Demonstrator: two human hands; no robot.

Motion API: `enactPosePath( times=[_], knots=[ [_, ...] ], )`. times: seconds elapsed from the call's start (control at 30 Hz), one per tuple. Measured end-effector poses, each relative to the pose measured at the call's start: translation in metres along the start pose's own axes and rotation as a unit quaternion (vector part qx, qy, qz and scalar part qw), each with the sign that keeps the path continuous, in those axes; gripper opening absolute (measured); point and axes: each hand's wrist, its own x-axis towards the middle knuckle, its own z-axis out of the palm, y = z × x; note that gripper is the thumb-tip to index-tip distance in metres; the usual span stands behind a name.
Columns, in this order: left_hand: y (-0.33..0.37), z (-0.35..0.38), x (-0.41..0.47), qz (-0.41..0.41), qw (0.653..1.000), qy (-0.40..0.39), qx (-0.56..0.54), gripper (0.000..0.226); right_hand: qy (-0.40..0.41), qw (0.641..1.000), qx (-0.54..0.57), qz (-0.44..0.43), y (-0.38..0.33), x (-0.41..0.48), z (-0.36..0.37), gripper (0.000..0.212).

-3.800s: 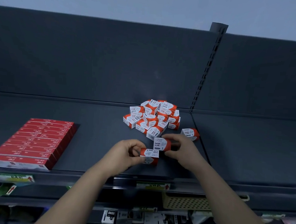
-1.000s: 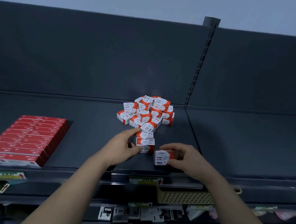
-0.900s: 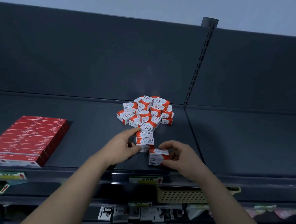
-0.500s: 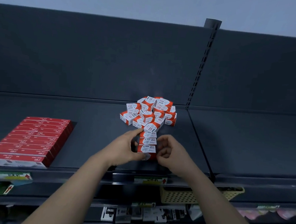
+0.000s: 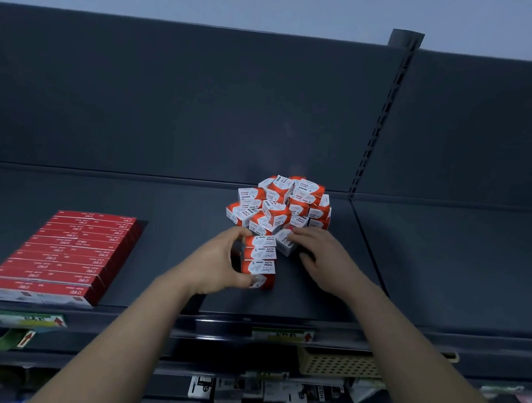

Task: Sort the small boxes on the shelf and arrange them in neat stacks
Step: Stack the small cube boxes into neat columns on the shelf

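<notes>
Your left hand (image 5: 219,261) grips the stack (image 5: 259,259) of small boxes on the shelf (image 5: 162,225); your right hand's fingers (image 5: 300,235) close on a loose box (image 5: 284,242) beside the heap (image 5: 280,204). They look light, stiff and easily toppled, so pinch opposite side faces.

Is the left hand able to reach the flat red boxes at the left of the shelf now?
Probably yes. The shelf between the left hand and the flat red boxes lies bare, so nothing blocks the way. But that hand is now clasped on the small stack and must let go first.
</notes>
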Motion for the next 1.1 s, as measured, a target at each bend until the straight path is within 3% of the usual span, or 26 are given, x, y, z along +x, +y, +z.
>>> enactPosePath(
  times=[0.13,0.27,0.33,0.5,0.67,0.83,0.93,1.03,1.1],
  knots=[
    [0.001,0.000,0.006,-0.001,1.000,-0.016,0.000,0.079,0.024,1.000,-0.012,0.014,0.004,-0.010,-0.017,0.038],
    [0.001,0.001,0.012,-0.003,1.000,-0.027,-0.002,0.086,-0.063,0.996,0.028,0.051,0.000,-0.006,-0.023,0.059],
    [0.001,0.000,0.012,-0.011,1.000,-0.027,-0.009,0.089,-0.092,0.992,0.057,0.067,0.000,-0.006,-0.021,0.055],
    [0.007,0.001,0.006,-0.019,0.999,-0.017,-0.026,0.081,-0.075,0.970,0.193,0.127,0.002,-0.023,-0.027,0.033],
    [0.014,0.003,0.009,-0.019,0.999,-0.028,-0.013,0.080,-0.089,0.973,0.179,0.118,-0.004,-0.028,-0.028,0.035],
    [0.019,0.005,0.010,-0.023,0.999,-0.029,-0.017,0.083,-0.106,0.941,0.292,0.130,0.000,-0.047,-0.035,0.036],
    [0.026,0.012,0.011,-0.015,0.999,-0.034,-0.017,0.064,-0.092,0.937,0.315,0.119,-0.007,-0.057,-0.031,0.029],
    [0.031,0.017,0.012,0.000,0.999,-0.042,-0.031,0.066,-0.059,0.939,0.320,0.116,-0.019,-0.059,-0.020,0.027],
    [0.030,0.018,0.012,0.003,0.998,-0.046,-0.048,0.055,-0.039,0.937,0.324,0.120,-0.024,-0.059,-0.015,0.029]
  ],
)
